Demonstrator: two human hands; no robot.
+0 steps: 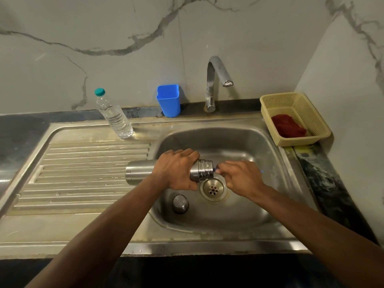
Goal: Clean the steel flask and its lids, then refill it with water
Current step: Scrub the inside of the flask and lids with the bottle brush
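Gripped around its shoulder by the left hand [177, 169], the steel flask [141, 171] is held sideways over the sink [270, 154], base toward the drainboard, threaded mouth out over the drain [213, 190]. Something small and blue [217, 169] is pinched in the right hand [241, 176] right at that mouth; could be a brush handle or an inner stopper, can't be told, since it's mostly hidden by the fingers.

One steel lid [180, 203] is already off and lying in the basin near the front-left corner. The tap [218, 80] looks dry, so rinsing seems hardly started, and the refill is all still to do, probably from the water bottle [114, 115] parked at the back edge of the drainboard. The flask's inside can't be seen at all.
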